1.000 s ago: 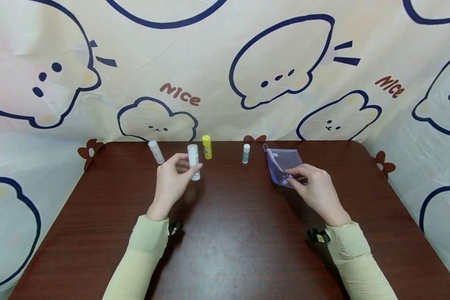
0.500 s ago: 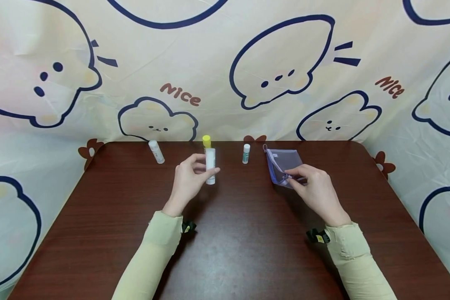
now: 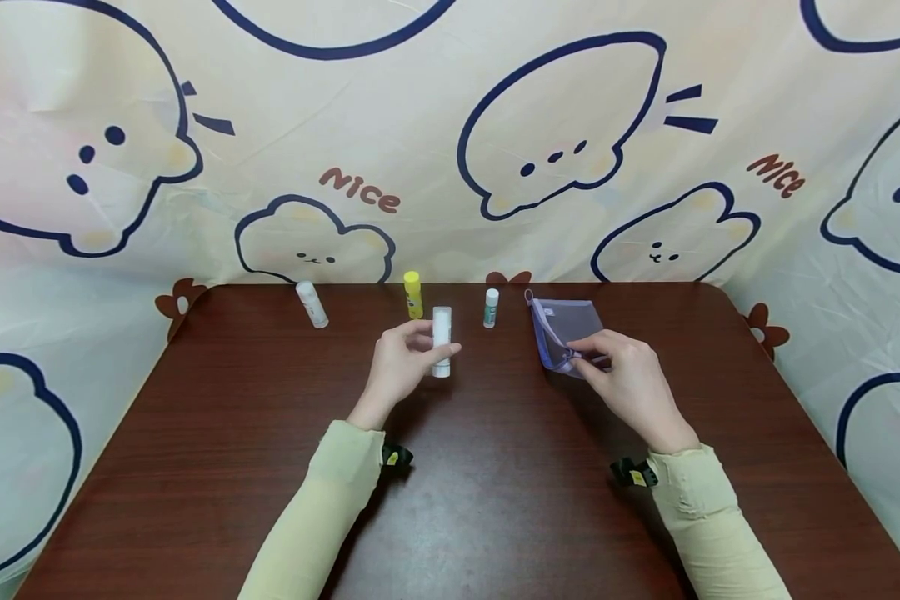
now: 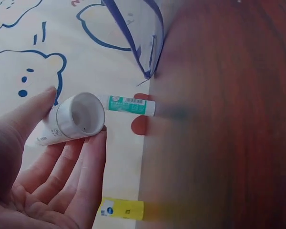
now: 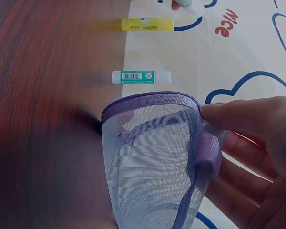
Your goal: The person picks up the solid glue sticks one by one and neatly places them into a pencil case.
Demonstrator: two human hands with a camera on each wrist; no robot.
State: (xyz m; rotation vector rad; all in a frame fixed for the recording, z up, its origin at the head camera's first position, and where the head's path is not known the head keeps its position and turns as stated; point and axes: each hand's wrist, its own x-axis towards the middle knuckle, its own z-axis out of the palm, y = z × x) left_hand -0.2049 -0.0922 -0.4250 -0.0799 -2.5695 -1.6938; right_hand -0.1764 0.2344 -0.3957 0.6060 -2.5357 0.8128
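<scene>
Between thumb and fingers my left hand (image 3: 399, 364) holds a white glue stick (image 3: 441, 342) upright above the table. Its hollow round end (image 4: 86, 114) faces the left wrist camera. My right hand (image 3: 633, 375) pinches the zipped edge of a purple mesh pouch (image 3: 570, 321) at the back right. In the right wrist view the mesh side (image 5: 152, 157) hangs below the thumb. Between the hands stands a small glue stick (image 3: 491, 308) with a green label. A yellow glue stick (image 3: 413, 296) stands just behind the left hand, apart from it.
Another white glue stick (image 3: 312, 304) stands near the back left of the dark wooden table (image 3: 457, 500). A printed cloth (image 3: 420, 125) hangs right behind the table's back edge and along both sides.
My left hand has moved right and slightly nearer with the white glue stick, past the front of the yellow one. My right hand and the pouch have stayed in place.
</scene>
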